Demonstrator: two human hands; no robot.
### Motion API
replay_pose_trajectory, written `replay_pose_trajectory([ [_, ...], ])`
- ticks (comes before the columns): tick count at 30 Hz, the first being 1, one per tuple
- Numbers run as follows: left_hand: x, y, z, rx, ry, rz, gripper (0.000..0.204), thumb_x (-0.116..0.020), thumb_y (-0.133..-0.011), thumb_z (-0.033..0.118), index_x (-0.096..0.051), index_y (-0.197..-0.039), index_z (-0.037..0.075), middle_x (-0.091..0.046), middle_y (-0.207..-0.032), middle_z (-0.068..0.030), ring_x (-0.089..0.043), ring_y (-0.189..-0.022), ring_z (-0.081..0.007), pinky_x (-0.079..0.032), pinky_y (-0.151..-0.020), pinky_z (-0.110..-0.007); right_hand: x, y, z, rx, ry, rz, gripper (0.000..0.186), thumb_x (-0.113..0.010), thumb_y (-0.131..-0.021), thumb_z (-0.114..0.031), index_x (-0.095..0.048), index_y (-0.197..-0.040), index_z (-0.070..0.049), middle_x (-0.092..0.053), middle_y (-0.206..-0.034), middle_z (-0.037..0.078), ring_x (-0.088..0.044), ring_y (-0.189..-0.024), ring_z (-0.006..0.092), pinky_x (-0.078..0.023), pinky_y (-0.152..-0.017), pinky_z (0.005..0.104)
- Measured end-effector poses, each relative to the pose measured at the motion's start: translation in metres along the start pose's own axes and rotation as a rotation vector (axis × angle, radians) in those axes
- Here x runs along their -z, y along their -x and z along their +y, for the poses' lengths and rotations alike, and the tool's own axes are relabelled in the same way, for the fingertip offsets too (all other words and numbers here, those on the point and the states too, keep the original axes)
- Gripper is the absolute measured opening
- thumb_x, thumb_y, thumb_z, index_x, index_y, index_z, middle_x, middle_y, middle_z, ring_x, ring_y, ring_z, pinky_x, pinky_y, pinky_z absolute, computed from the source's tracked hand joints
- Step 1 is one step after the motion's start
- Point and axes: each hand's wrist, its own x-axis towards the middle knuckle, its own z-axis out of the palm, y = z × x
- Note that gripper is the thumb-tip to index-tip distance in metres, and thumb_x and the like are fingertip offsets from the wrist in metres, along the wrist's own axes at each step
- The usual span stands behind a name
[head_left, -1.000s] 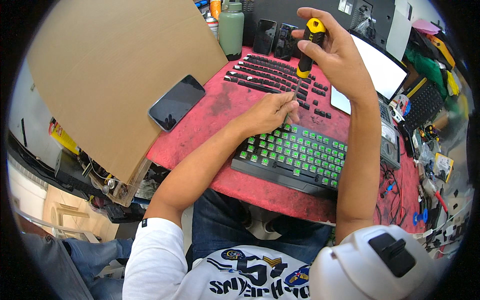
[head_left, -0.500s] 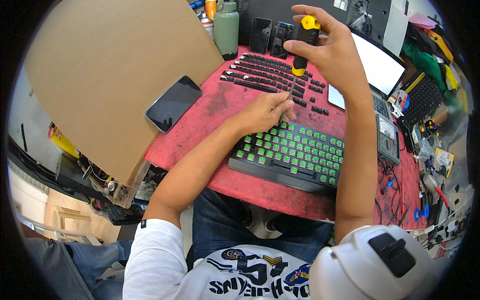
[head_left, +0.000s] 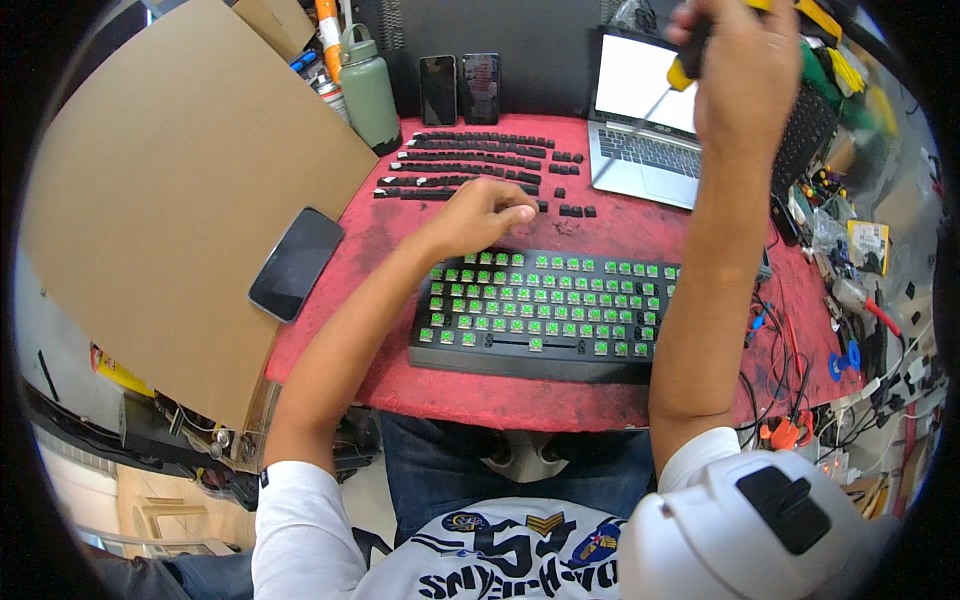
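Observation:
A black keyboard [head_left: 470, 367] lies on the red table in front of me, its keycaps off and rows of green-topped switches showing. My left hand [head_left: 478, 218] is over its far edge, fingers curled and thumb drawn in; whatever may be between them is hidden. Up at the right, my right hand [head_left: 748, 85] grips a screwdriver [head_left: 681, 76] with a yellow and black handle. The hand is partly blurred, and the shaft slants down to the left in front of the laptop. Black keycaps [head_left: 480, 138] lie in rows beyond the keyboard.
An open laptop [head_left: 640, 170] stands behind, at the right. Two phones [head_left: 438, 90] lean at the back near a green bottle [head_left: 370, 95]. Another phone [head_left: 296, 265] lies at the left by a cardboard sheet [head_left: 190, 200]. Cables [head_left: 770, 350] clutter the right side.
My right hand has lifted the screwdriver away from the keyboard and to the right. The left hand has come off the shaft. The view has shifted, showing more of the keyboard and laptop.

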Motion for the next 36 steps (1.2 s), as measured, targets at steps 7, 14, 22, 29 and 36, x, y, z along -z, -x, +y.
replay_pose_trajectory([
  [7,-0.026,-0.067,-0.010,0.030,-0.421,-0.138,0.021,-0.073,-0.078,0.002,-0.075,-0.098,0.000,-0.073,-0.090,-0.0204,-0.073,-0.086,-0.0294,-0.055,-0.077,-0.039,0.027,-0.017,-0.001,0.031,-0.122,0.170,0.020,-0.058,-0.088,-0.003,-0.059,-0.108,-0.001,-0.054,-0.073,0.000,-0.051,-0.053,0.0062,-0.041,-0.043,0.0198],
  [14,-0.037,-0.075,-0.014,-0.039,-0.536,-0.150,0.015,-0.069,-0.075,0.001,-0.075,-0.089,-0.002,-0.072,-0.086,-0.0221,-0.072,-0.086,-0.0347,-0.055,-0.077,-0.042,0.023,-0.013,-0.008,-0.027,-0.078,0.197,0.021,-0.059,-0.087,-0.007,-0.060,-0.107,-0.003,-0.054,-0.073,0.000,-0.051,-0.055,0.0058,-0.041,-0.045,0.0195],
  [22,0.010,-0.037,-0.005,0.079,-0.255,0.075,0.010,-0.063,-0.084,0.001,-0.067,-0.091,-0.003,-0.072,-0.087,-0.0166,-0.071,-0.081,-0.0261,-0.056,-0.074,-0.036,-0.013,0.010,-0.011,-0.160,-0.245,0.143,0.015,-0.060,-0.089,-0.006,-0.060,-0.103,-0.003,-0.054,-0.070,-0.001,-0.050,-0.052,0.0063,-0.040,-0.043,0.0202],
  [29,0.061,0.077,0.002,0.220,0.121,0.439,0.019,-0.065,-0.098,0.016,-0.070,-0.100,-0.001,-0.068,-0.082,-0.0031,-0.062,-0.071,-0.0102,-0.052,-0.064,-0.026,-0.072,0.070,0.013,-0.521,-0.396,-0.175,0.008,-0.060,-0.091,-0.004,-0.057,-0.099,-0.005,-0.051,-0.060,-0.002,-0.046,-0.044,0.0054,-0.038,-0.039,0.0210],
  [36,0.024,0.112,0.002,0.096,0.274,0.456,0.011,-0.068,-0.094,0.010,-0.067,-0.090,0.000,-0.065,-0.079,-0.0005,-0.059,-0.072,-0.0076,-0.049,-0.065,-0.025,-0.049,0.043,0.012,-0.388,-0.462,0.034,0.019,-0.059,-0.093,-0.007,-0.058,-0.111,-0.001,-0.055,-0.075,0.005,-0.053,-0.060,0.0127,-0.045,-0.052,0.0255],
])
